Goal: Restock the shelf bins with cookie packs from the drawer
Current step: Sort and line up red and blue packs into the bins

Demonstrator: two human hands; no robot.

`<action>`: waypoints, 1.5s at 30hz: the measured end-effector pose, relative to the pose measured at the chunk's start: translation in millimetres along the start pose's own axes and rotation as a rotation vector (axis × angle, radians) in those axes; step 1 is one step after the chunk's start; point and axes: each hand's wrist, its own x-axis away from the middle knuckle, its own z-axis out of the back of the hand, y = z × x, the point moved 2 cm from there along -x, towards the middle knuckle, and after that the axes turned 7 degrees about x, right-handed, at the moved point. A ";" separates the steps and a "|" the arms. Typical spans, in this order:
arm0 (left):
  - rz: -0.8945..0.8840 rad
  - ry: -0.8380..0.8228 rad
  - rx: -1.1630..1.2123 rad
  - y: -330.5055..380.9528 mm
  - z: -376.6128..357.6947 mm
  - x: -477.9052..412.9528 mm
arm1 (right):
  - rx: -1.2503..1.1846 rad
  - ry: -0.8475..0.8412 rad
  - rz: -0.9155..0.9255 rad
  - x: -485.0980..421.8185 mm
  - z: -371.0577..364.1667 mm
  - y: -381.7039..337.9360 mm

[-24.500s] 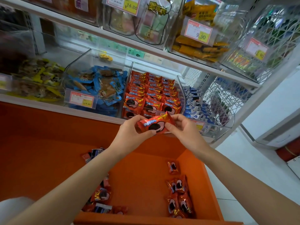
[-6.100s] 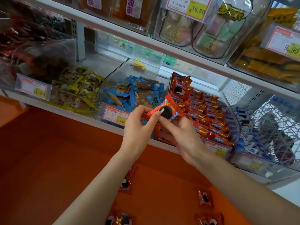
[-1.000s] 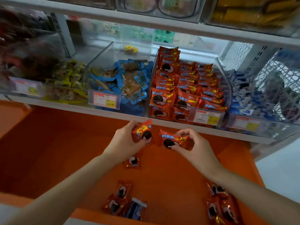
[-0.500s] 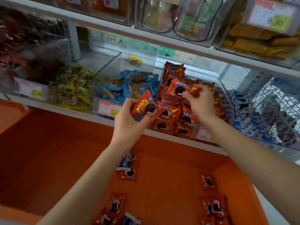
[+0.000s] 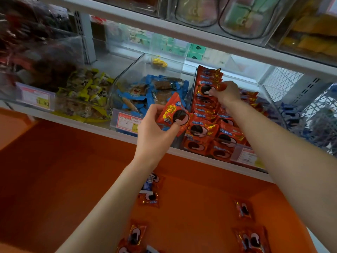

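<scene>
Orange was the drawer (image 5: 54,179) closest to me. A few loose cookie packs (image 5: 150,199) lay flat on its floor, some under my left arm and some near my right arm.

Above the drawer, my left hand (image 5: 155,132) was up in front of the shelf edge (image 5: 82,123). Its thumb and fingers were curled round one red cookie pack (image 5: 173,114), with the thumb on the cookie picture. The pack was tilted. It sat just in front of the spot where the blue snack bin (image 5: 142,95) met the clear bin (image 5: 273,108) of red packs.

Further in, that clear bin was full of red packs stacked in rows. My right hand (image 5: 226,94) reached over them to the back left corner. Its fingertips pinched a second red pack (image 5: 207,88), which stood up against the tall packs at the back. So I had one pack in each hand, one outside the bin and one inside it.

The blue snack bin had a price tag (image 5: 127,121) on its front. Left of it lay yellow packs (image 5: 85,92). The higher shelf (image 5: 200,33) had more clear bins, too blurry for me to tell what was in them.
</scene>
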 end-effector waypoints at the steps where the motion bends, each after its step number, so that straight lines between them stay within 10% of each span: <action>1: 0.002 -0.001 0.001 -0.4 -0.1 -0.2 | 0.004 -0.018 -0.013 -1.9 1.3 1.3; 12: 0.006 -0.028 0.009 -0.2 -2.8 1.5 | 0.266 0.214 0.215 24.6 10.8 -3.8; 20: 0.015 -0.042 0.032 1.0 -4.0 2.9 | 0.365 0.072 0.444 49.9 8.9 -6.4; 34: 0.017 -0.115 0.202 11.4 -28.7 9.8 | -0.348 -0.255 0.295 168.4 49.6 -6.6; 45: -0.435 -0.437 -0.791 -18.1 -59.8 22.5 | -0.066 0.098 0.166 81.1 62.1 23.1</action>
